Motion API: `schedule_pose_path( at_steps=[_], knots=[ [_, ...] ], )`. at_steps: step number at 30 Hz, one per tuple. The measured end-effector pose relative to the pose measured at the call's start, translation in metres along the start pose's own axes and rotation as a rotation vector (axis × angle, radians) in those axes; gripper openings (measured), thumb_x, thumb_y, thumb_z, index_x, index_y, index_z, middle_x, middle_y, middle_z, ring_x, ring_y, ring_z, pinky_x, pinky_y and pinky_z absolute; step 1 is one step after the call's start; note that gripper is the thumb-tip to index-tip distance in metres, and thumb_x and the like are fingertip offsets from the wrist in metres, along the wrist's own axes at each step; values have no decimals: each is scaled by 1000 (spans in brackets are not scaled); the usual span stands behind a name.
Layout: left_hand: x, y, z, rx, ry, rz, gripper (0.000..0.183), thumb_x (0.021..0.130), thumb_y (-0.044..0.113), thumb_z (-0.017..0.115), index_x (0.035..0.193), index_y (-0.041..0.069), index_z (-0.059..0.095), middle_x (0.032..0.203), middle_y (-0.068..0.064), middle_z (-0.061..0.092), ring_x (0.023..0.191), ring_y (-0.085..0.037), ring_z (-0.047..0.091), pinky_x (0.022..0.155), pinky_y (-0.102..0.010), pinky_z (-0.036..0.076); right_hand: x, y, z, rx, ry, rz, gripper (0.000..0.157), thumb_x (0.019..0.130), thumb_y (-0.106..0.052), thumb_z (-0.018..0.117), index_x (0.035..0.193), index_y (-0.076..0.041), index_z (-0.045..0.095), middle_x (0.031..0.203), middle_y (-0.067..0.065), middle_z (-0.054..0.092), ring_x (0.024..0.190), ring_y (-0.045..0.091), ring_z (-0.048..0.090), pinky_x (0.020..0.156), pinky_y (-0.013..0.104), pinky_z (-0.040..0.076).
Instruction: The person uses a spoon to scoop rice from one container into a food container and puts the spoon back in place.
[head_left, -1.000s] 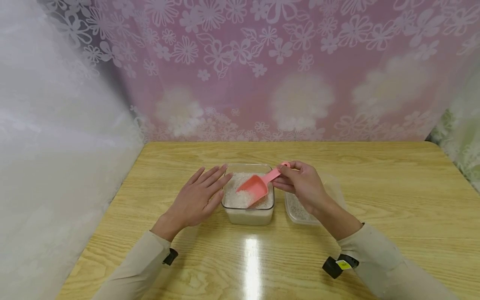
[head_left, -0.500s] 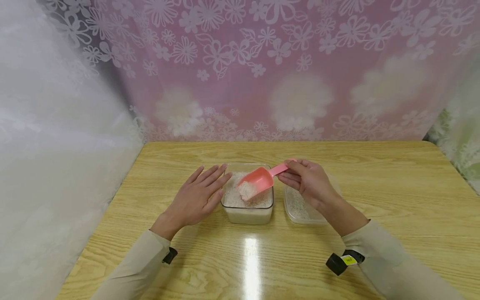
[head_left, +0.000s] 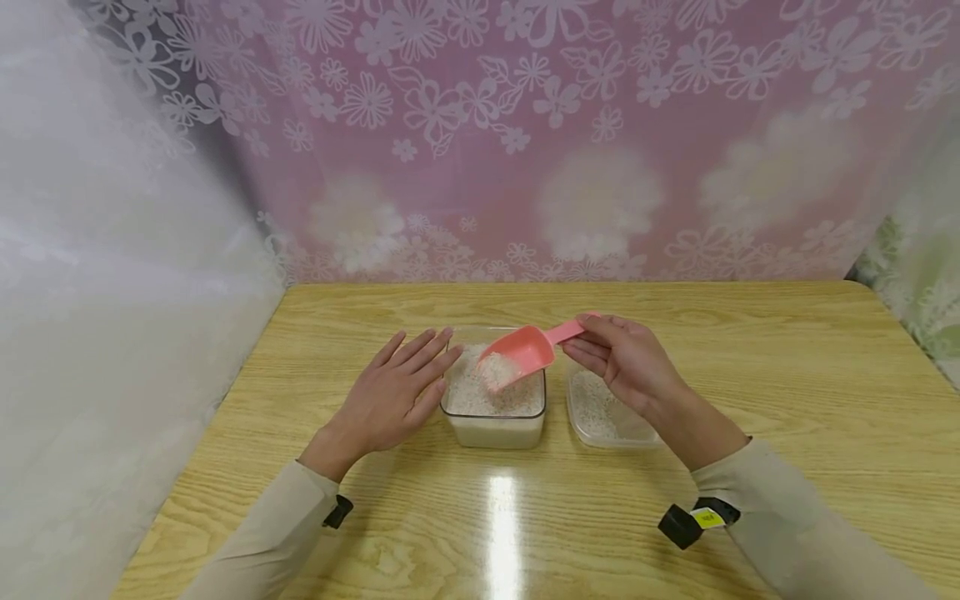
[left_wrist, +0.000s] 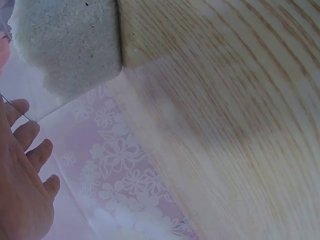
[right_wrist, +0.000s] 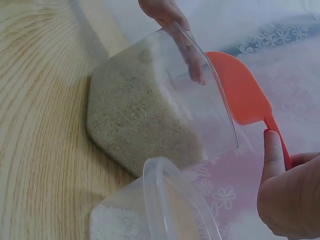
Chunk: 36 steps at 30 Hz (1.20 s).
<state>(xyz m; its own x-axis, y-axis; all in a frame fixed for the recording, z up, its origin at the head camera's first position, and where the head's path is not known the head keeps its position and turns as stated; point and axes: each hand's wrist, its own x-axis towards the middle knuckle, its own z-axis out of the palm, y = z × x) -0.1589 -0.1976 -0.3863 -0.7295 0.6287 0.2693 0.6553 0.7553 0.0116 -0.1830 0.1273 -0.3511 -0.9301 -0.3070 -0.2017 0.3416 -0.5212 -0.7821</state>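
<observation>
pink scoop (head_left: 531,347) of rice (head_left: 497,369) in right grip (head_left: 639,362) above clear container (head_left: 497,431)

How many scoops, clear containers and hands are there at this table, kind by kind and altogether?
Pink scoop: 1
Clear containers: 2 (left container, right container)
Hands: 2 (left hand, right hand)
Total: 5
</observation>
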Motion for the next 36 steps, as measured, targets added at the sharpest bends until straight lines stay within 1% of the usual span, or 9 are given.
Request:
schedule_pose_path(
  at_steps=[5,7,13,18,26,30,36],
  knots=[
    [0,1,-1,5,-3,3,52,104,41,23,151,20,34,156,-1,24,142,-21,22,116,-43,10,-1,-3,-3,59,-12,10,14,99,-7,51,99,2,63,91,16,71,86,23,70,83,30,53],
    [1,1,-1,7,-4,4,52,104,40,24,151,21,34,156,-1,24,142,-21,22,116,-43,10,-1,-5,-3,75,-11,15,15,99,-6,51,98,2,64,90,17,71,86,24,70,82,30,53],
    [1,1,-1,3,-4,0,52,104,41,23,151,21,33,156,-1,24,142,-21,23,116,-43,9,-3,-9,-5,92,-11,21,15,99,-7,52,101,1,64,92,17,71,87,24,70,83,30,53],
    [0,2,0,0,-4,-3,52,104,40,22,151,21,34,156,-1,24,141,-21,23,116,-43,10,-5,-13,-8,105,-6,23,15,99,-7,53,99,1,66,92,17,71,87,24,70,83,30,53],
    [-1,3,-1,-13,-3,-9,50,104,38,26,151,20,34,156,-1,24,142,-21,23,116,-43,10,-7,-19,-13,115,-15,10,16,98,-6,54,97,2,68,92,17,71,87,24,70,83,30,53],
    [-1,3,-1,-18,-3,-12,50,104,38,28,150,20,34,156,-1,23,142,-20,22,116,-43,10,-10,-24,-19,136,-29,10,17,97,-5,54,98,2,69,93,18,71,88,24,70,84,30,53],
    [-1,3,-1,-12,0,-9,51,104,39,25,151,20,34,156,0,23,142,-20,22,116,-43,10,-16,-30,-35,169,-49,-1,19,98,-4,52,99,4,70,94,18,70,88,25,70,84,31,53]
  ],
)
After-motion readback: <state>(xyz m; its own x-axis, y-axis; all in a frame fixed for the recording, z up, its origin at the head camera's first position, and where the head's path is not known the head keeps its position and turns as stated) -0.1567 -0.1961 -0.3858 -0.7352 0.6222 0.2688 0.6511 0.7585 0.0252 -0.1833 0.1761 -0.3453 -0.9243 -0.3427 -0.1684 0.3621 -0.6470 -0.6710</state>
